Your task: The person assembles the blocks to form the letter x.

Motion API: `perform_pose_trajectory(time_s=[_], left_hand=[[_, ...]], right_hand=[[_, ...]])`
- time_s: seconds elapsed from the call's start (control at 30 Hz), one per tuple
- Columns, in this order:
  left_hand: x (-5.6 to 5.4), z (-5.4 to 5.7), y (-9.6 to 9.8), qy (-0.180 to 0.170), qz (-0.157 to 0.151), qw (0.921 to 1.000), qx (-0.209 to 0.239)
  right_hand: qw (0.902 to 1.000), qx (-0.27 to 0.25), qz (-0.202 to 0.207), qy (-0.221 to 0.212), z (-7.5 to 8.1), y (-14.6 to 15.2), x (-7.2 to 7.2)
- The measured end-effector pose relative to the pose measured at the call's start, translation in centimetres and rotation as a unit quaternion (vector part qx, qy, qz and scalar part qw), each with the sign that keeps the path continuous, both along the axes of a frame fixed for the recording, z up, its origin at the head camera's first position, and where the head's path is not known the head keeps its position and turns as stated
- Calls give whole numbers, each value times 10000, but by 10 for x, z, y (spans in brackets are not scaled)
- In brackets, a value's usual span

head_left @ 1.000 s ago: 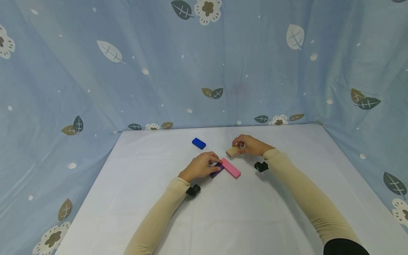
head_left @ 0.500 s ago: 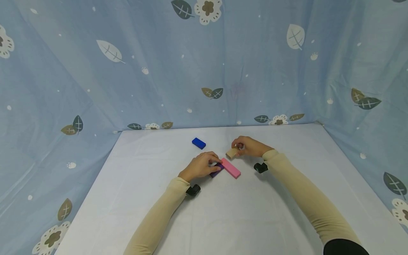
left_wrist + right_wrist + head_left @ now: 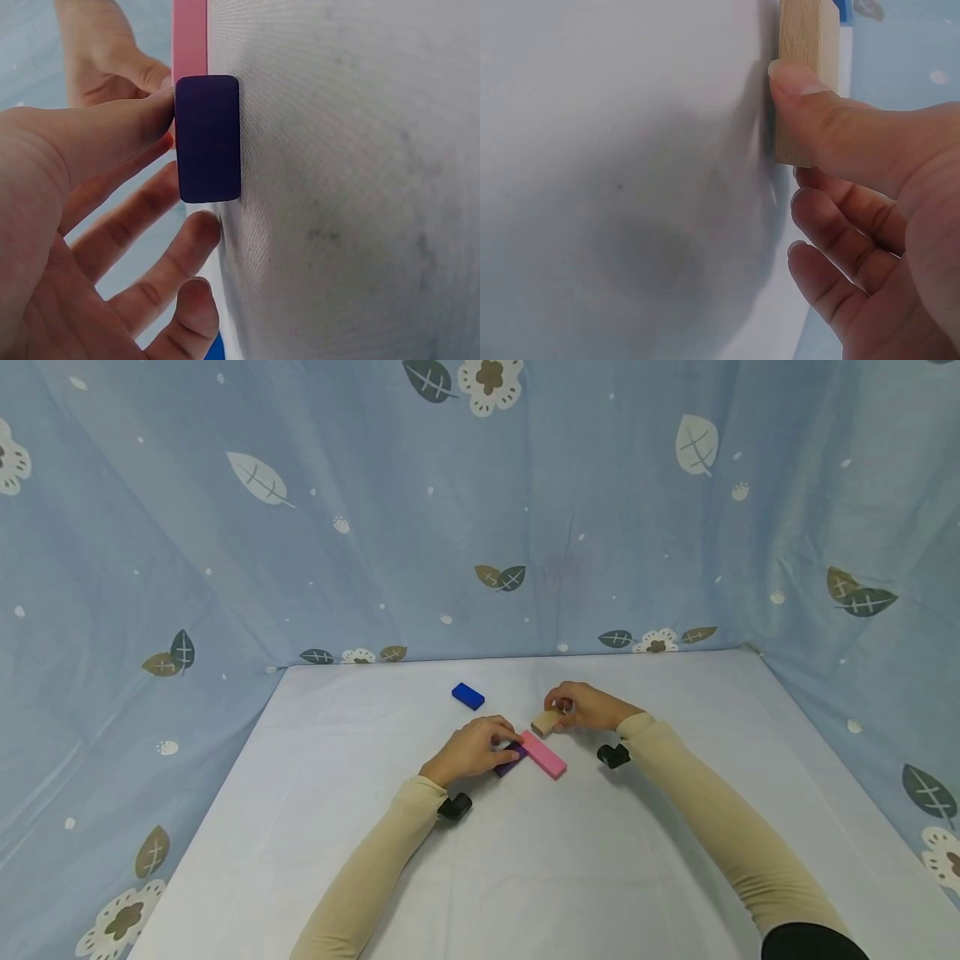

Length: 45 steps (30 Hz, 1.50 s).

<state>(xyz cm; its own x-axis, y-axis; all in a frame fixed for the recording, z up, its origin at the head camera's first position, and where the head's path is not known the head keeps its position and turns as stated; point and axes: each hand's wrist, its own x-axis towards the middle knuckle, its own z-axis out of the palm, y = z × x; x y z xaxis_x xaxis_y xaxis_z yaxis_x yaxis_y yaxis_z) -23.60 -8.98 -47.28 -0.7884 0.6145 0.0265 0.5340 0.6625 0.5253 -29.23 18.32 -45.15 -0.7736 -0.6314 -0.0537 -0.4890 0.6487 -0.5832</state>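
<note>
My left hand [image 3: 474, 750] holds a dark purple block [image 3: 208, 139] by thumb and fingers on the white table, with the index fingertip right by the upper end of a pink block [image 3: 546, 757]. The purple block's end meets the long side of the pink one. To the right and farther back, my right hand [image 3: 588, 704] pinches a plain wooden block [image 3: 799, 112], the thumb on its near side; its other fingers are loosely bent. The wooden block lies just beyond the pink block's upper end, with a small gap between them in the head view.
A blue block [image 3: 468, 697] lies farther back on the white-covered table [image 3: 555, 868], behind the left hand. Blue patterned cloth [image 3: 360, 510] hangs along the back and both sides. Black wrist cameras [image 3: 455, 808] hang under both wrists, close above the tabletop.
My right hand has slid the wooden block slightly nearer, toward the pink block, and has slowed. The left hand, purple block, pink block and blue block stay in place.
</note>
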Motion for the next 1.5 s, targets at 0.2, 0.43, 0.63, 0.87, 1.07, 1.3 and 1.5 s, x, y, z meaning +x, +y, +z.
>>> perform_pose_trajectory(time_s=[0.2, 0.43, 0.63, 0.87, 1.07, 1.3, 1.5], left_hand=[[-1, -1, 1, -55, 35, 10000, 25], [0, 0, 1, -71, 39, 10000, 48], [1, 1, 1, -118, 58, 9999, 70], [0, 2, 0, -141, 54, 9998, 88], [0, 1, 0, -107, 53, 9999, 42], [0, 1, 0, -100, 42, 9999, 48], [0, 1, 0, -114, 55, 9999, 52]], right_hand=[[9999, 46, -49, -80, -4, 0, -2], [9998, 121, -63, -113, -4, -1, -1], [9998, 141, -53, -106, -3, -1, 0], [9999, 153, -38, -66, -3, -2, 0], [9997, 216, -53, -74, -3, -3, 2], [9996, 261, -72, -67, -2, -4, 2], [9992, 361, -129, -114, -1, -6, 2]])
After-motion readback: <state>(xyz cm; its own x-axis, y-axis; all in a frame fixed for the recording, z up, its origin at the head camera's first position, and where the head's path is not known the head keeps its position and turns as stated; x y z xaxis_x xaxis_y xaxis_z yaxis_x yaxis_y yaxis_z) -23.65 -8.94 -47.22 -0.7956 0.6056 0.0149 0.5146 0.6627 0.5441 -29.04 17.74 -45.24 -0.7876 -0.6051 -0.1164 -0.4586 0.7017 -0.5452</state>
